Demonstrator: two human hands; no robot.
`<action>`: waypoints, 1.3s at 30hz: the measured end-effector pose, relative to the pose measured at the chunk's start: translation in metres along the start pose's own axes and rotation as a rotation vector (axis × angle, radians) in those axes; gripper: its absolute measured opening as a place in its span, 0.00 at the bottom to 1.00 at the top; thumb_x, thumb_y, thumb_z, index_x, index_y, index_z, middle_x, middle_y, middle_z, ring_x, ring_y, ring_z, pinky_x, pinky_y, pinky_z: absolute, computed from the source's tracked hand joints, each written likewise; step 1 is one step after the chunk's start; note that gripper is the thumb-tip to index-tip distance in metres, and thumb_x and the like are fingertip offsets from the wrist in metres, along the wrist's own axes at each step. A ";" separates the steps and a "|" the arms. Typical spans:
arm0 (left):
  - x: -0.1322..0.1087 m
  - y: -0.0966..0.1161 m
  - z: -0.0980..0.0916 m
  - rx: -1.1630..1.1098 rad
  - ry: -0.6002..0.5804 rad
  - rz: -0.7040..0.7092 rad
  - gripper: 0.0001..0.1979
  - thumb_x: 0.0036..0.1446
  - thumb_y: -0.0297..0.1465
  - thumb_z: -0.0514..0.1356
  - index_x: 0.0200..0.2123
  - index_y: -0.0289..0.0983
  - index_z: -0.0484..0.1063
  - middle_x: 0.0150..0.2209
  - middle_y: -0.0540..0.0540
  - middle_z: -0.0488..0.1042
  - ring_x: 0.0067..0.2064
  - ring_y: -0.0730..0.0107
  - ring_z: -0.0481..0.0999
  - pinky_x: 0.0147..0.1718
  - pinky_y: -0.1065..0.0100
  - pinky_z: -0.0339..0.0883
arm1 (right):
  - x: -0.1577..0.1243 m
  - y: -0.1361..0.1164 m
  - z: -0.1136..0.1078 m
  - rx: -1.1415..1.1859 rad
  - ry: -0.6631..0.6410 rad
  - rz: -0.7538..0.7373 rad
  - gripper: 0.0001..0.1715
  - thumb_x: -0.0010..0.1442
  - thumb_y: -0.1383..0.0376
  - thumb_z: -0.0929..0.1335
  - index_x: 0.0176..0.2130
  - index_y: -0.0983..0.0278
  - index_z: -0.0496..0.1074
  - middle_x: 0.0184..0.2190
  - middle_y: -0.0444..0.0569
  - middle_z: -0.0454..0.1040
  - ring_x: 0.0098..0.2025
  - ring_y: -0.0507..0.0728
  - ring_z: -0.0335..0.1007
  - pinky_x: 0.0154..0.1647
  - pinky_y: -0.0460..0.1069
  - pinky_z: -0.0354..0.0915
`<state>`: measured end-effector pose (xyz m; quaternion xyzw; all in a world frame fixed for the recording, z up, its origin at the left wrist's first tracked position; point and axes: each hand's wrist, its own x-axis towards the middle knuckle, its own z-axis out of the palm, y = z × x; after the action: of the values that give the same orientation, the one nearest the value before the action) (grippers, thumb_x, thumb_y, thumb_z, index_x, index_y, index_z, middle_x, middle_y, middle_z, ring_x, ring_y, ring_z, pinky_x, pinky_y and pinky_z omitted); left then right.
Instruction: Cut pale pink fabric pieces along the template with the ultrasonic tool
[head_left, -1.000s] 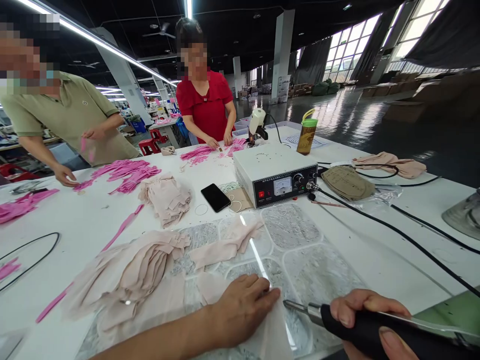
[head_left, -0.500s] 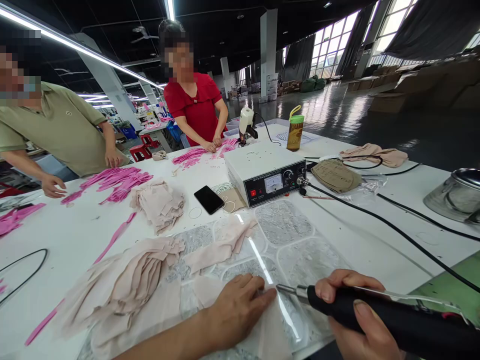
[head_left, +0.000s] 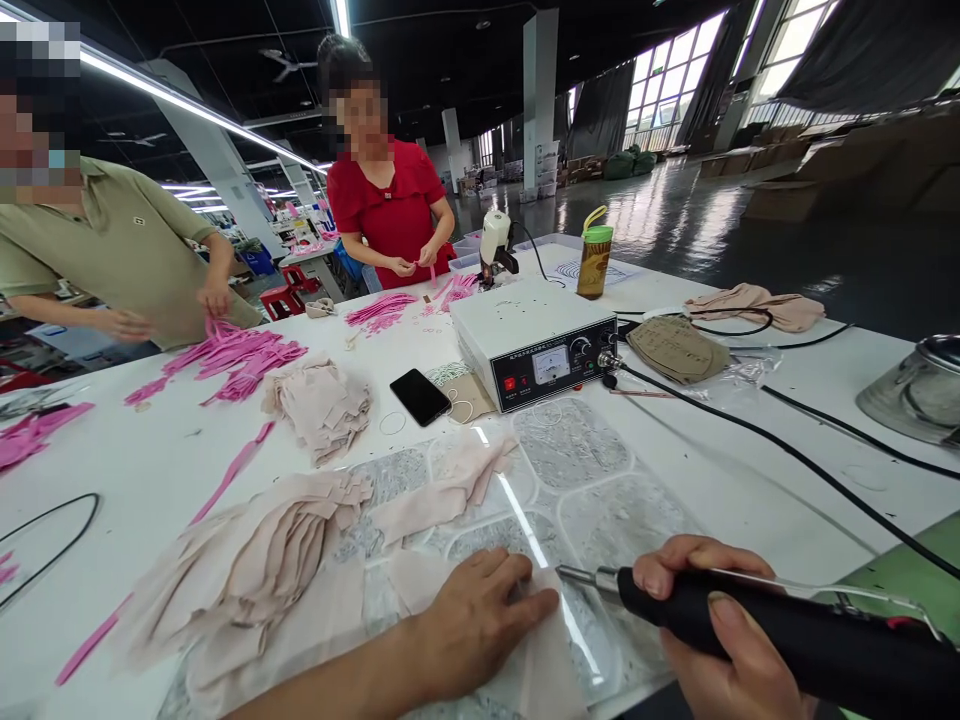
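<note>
My right hand (head_left: 739,670) is wrapped round the black grip of an ultrasonic handpiece (head_left: 810,620). Its thin metal tip points left and meets the edge of a beige fabric strip (head_left: 551,665) by my left fingertips. With fingers curled together, my left hand (head_left: 476,620) holds that strip down on the clear patterned mat (head_left: 574,445). Part of the strip is hidden under the hand. Left of it lies a fanned stack of beige strips (head_left: 262,550). Another loose beige piece (head_left: 442,495) rests on the mat beyond my fingers.
Behind the mat stand a generator box (head_left: 544,340), with a black cable (head_left: 750,435) running right, and a phone (head_left: 420,396). A bottle (head_left: 594,262) and metal-lidded jar (head_left: 915,390) are farther right. Two co-workers handle pink strips (head_left: 240,360) across the table.
My hands and the handpiece stay almost in place. The co-worker in red has raised both hands with a pink piece; the other co-worker's hands have moved, one now at the pink strips.
</note>
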<state>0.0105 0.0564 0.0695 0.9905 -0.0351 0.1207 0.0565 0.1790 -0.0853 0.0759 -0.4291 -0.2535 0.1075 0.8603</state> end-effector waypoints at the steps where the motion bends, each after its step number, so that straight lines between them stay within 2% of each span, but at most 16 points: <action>1: 0.000 0.000 0.000 -0.001 -0.003 -0.001 0.13 0.66 0.25 0.51 0.52 0.37 0.66 0.42 0.42 0.69 0.37 0.65 0.69 0.37 0.65 0.69 | 0.000 -0.001 0.001 0.000 0.003 0.003 0.06 0.56 0.60 0.69 0.33 0.59 0.69 0.26 0.43 0.69 0.23 0.53 0.68 0.25 0.51 0.71; 10: -0.002 0.001 0.003 0.004 -0.037 -0.011 0.14 0.66 0.26 0.53 0.53 0.39 0.65 0.42 0.43 0.68 0.38 0.66 0.68 0.39 0.64 0.67 | -0.004 -0.022 0.000 -0.012 -0.020 0.074 0.12 0.56 0.55 0.70 0.30 0.60 0.67 0.23 0.43 0.67 0.22 0.54 0.67 0.23 0.51 0.70; 16: -0.001 0.001 0.004 0.008 -0.041 -0.017 0.14 0.66 0.25 0.51 0.53 0.39 0.64 0.42 0.43 0.68 0.37 0.65 0.68 0.38 0.64 0.67 | -0.004 -0.024 0.001 -0.077 -0.075 0.096 0.10 0.58 0.57 0.69 0.30 0.58 0.67 0.23 0.44 0.67 0.22 0.55 0.68 0.24 0.53 0.71; 24: -0.001 0.001 0.003 0.009 -0.058 -0.015 0.14 0.67 0.26 0.51 0.54 0.39 0.64 0.42 0.43 0.67 0.37 0.66 0.68 0.38 0.64 0.67 | -0.002 -0.024 0.004 -0.074 -0.071 0.071 0.10 0.57 0.57 0.70 0.29 0.59 0.68 0.23 0.44 0.68 0.21 0.54 0.68 0.21 0.52 0.71; 29: -0.001 0.001 0.003 -0.005 -0.055 -0.018 0.14 0.67 0.26 0.51 0.54 0.39 0.65 0.42 0.44 0.68 0.38 0.66 0.68 0.38 0.65 0.66 | -0.001 -0.022 -0.001 -0.114 -0.148 0.058 0.07 0.58 0.60 0.69 0.31 0.58 0.69 0.25 0.45 0.70 0.23 0.55 0.70 0.23 0.54 0.73; 33: -0.001 0.000 0.003 0.009 -0.042 -0.019 0.13 0.67 0.26 0.51 0.54 0.40 0.65 0.42 0.43 0.68 0.38 0.66 0.68 0.38 0.65 0.65 | -0.003 -0.022 0.001 -0.067 -0.064 0.078 0.09 0.56 0.58 0.71 0.29 0.59 0.69 0.24 0.45 0.68 0.21 0.54 0.68 0.22 0.53 0.72; 36: 0.000 -0.001 0.003 0.019 -0.023 -0.017 0.13 0.67 0.27 0.51 0.52 0.40 0.66 0.42 0.44 0.68 0.37 0.67 0.67 0.37 0.66 0.64 | -0.008 -0.023 0.001 -0.008 0.000 0.153 0.10 0.55 0.57 0.71 0.30 0.58 0.68 0.24 0.43 0.66 0.21 0.53 0.66 0.22 0.52 0.71; 39: 0.001 -0.001 0.003 0.034 -0.017 -0.010 0.12 0.68 0.27 0.51 0.52 0.41 0.66 0.41 0.45 0.69 0.36 0.67 0.66 0.36 0.66 0.63 | -0.013 -0.024 -0.001 0.039 0.010 0.194 0.10 0.54 0.57 0.71 0.31 0.57 0.67 0.25 0.43 0.64 0.22 0.53 0.64 0.23 0.52 0.70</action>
<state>0.0120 0.0571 0.0667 0.9924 -0.0284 0.1124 0.0400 0.1675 -0.1065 0.0899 -0.4352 -0.2041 0.1931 0.8554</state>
